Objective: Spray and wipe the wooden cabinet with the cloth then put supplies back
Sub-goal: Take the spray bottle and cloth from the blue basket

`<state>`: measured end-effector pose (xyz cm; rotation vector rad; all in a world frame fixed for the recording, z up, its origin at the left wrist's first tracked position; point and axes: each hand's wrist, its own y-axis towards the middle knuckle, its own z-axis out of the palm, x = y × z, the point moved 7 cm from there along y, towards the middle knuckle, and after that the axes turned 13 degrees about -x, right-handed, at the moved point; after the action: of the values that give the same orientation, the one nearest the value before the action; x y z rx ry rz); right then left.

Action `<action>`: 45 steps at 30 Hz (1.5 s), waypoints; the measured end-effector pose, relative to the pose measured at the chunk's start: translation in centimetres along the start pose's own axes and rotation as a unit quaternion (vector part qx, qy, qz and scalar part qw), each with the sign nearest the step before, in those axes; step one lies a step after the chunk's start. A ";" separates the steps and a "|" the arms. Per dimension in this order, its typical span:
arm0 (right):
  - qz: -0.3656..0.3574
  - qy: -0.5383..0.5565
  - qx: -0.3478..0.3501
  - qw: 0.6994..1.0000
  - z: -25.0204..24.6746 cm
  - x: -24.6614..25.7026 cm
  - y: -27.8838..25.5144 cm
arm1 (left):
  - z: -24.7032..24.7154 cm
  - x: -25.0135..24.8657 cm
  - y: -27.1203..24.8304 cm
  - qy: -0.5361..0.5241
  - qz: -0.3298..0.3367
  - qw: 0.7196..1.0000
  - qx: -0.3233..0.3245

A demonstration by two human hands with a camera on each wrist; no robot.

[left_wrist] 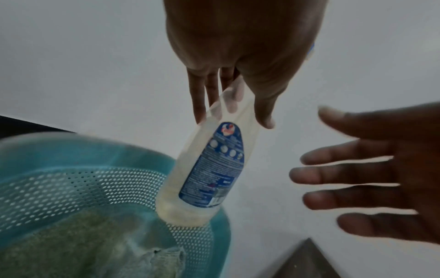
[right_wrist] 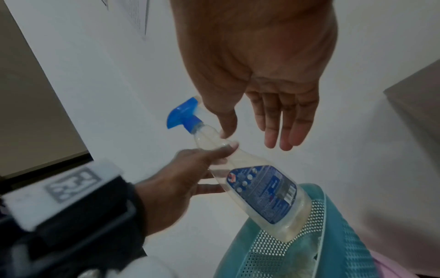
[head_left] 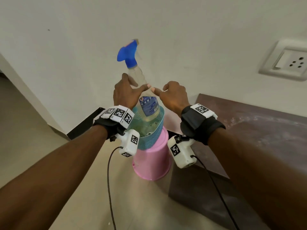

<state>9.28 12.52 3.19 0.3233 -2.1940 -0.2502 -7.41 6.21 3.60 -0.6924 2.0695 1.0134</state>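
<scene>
A clear spray bottle (head_left: 148, 105) with a blue trigger head leans upright, its base inside a teal perforated basket (head_left: 149, 143). My left hand (head_left: 132, 83) holds the bottle's narrow neck, thumb on one side and fingers behind; the left wrist view shows the same hold on the spray bottle (left_wrist: 214, 165). My right hand (head_left: 166, 90) hovers just right of the neck with relaxed, spread fingers and holds nothing. A greenish cloth (left_wrist: 83, 244) lies in the basket's bottom. The dark wooden cabinet (head_left: 249, 123) stands to the right.
The basket sits on an upturned pink bucket (head_left: 152, 161) on the beige floor beside the cabinet. A white wall rises close behind, with a socket plate (head_left: 287, 60) at the upper right. Wrist-camera cables hang below both arms.
</scene>
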 end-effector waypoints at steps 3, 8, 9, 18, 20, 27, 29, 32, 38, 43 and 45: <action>-0.033 -0.023 0.033 0.999 0.5 0.8 -1.9 | -3.6 -1.6 -1.5 0.006 -0.021 0.999 -0.041; -0.076 -0.103 0.148 0.981 3.8 0.9 -6.6 | -6.9 -0.9 -4.7 -0.100 -0.133 0.984 -0.067; -0.085 -0.133 0.168 0.973 4.6 0.5 -7.2 | -7.3 -0.8 -5.2 -0.091 -0.127 0.986 -0.064; -0.160 -0.274 0.189 0.929 8.2 -2.3 -9.6 | -8.0 3.5 -6.6 -0.083 -0.186 0.976 -0.080; -0.182 -0.281 0.160 0.929 8.4 -1.5 -8.8 | -7.5 3.6 -6.6 -0.095 -0.200 0.971 -0.091; -0.196 -0.340 0.203 0.897 11.7 -1.2 -7.9 | -6.2 3.6 -6.0 -0.128 -0.190 0.968 -0.106; -0.202 -0.336 0.204 0.897 12.0 -1.0 -7.8 | -6.3 3.9 -5.9 -0.133 -0.197 0.963 -0.125; -0.202 -0.315 0.222 0.900 11.9 -0.5 -7.0 | -6.8 4.4 -6.1 -0.157 -0.216 0.951 -0.155; -0.198 -0.323 0.279 0.882 11.9 -0.2 -7.8 | -7.2 4.0 -6.8 -0.163 -0.230 0.943 -0.175; -0.178 -0.342 0.301 0.872 11.8 -1.4 -7.4 | -6.6 2.6 -6.8 -0.172 -0.209 0.948 -0.164; -0.175 -0.331 0.303 0.877 12.7 -1.2 -7.6 | -6.3 2.3 -7.1 -0.172 -0.205 0.951 -0.158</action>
<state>0.83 6.56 -7.50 1.1314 -2.8474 0.1823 -6.02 -3.21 1.37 -0.9802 1.4017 1.1342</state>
